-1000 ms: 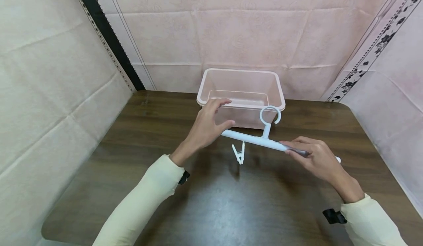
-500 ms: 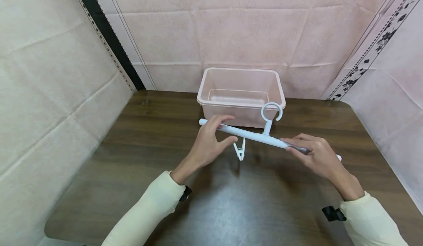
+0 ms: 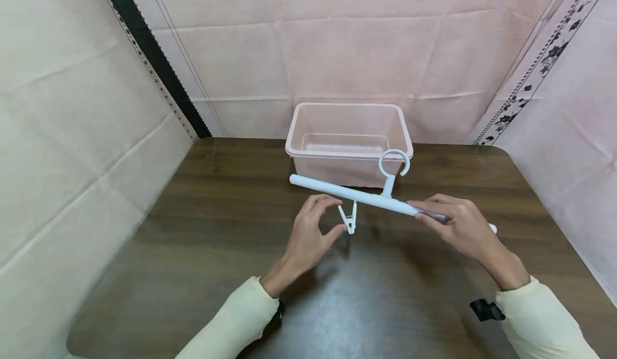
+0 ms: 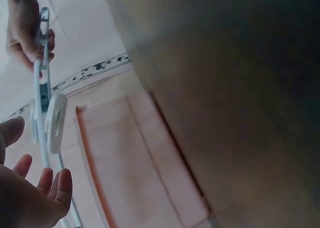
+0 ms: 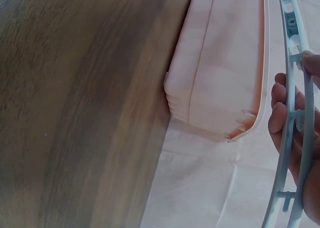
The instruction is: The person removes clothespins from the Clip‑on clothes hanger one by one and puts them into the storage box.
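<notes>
A light blue clothes hanger [image 3: 347, 192] with an open round hook is held slantwise above the table. My right hand [image 3: 460, 227] grips its right arm between thumb and fingers. In the right wrist view the ribbed underside of the hanger [image 5: 283, 158] runs past the fingers. A white clip [image 3: 350, 222] hangs below the bar, left of the hook. Beside that clip is my left hand [image 3: 310, 236], its thumb and fingers spread apart. The left wrist view shows the clip [image 4: 56, 123] just beyond the fingertips, seemingly untouched.
Behind the hanger a pink plastic bin [image 3: 347, 169] stands at the back edge of the brown wooden table [image 3: 217, 230]. Pale cloth [image 3: 356, 59] hangs behind and on both sides. The hook overlaps the bin's front right corner from the head camera.
My left hand has come down and toward me, from near the hanger's left end to beside the clip. That left end is now uncovered. The right hand keeps its grip nearly unmoved.
</notes>
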Demonstrator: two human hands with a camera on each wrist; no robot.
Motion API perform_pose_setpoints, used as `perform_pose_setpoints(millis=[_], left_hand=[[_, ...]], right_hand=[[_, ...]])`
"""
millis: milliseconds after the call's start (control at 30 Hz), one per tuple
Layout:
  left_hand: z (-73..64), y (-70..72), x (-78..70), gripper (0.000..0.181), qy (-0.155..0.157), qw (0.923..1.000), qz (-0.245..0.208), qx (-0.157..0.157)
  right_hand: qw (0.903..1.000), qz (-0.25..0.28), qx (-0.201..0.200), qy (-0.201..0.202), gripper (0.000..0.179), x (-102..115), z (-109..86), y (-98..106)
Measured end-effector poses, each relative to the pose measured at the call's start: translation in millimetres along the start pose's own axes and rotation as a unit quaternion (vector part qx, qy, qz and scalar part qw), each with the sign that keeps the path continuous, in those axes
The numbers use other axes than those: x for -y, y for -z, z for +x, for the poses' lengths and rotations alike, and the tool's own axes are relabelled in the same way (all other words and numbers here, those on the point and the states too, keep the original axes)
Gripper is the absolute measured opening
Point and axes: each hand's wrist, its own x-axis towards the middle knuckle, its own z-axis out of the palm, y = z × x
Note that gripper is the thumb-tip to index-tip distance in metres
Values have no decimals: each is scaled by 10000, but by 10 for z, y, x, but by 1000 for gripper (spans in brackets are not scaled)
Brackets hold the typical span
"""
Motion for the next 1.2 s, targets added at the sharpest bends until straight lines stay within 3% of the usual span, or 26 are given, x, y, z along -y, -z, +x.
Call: perform_pose_setpoints(millis=[167, 467, 567, 767, 1033, 1133, 1200], left_hand=[[-44, -49, 55, 48, 248, 9995, 12, 170], [-55, -104, 80, 53, 660, 9973, -330, 1], [-47, -119, 73, 60, 1019, 9933, -542, 60], [-40, -148, 39, 62, 1847, 9780, -914, 312], [-43, -157, 21, 50, 1778, 9784, -1011, 298], [-42, -154, 14, 48, 1888, 9709, -1429, 349], [-33, -149, 3, 46, 2096, 9561, -2010, 385]], right_hand=[[9998, -32, -157, 154, 40, 6, 17, -15], [9998, -26, -126, 179, 39, 18, 32, -3], [9996, 4, -144, 230, 40, 21, 36, -5], [9993, 82, -159, 343, 42, 33, 51, -23], [9997, 119, -37, 193, 39, 52, 57, -35], [9998, 111, -17, 133, 39, 53, 49, -29], [9999, 103, -7, 122, 39, 51, 45, -24]])
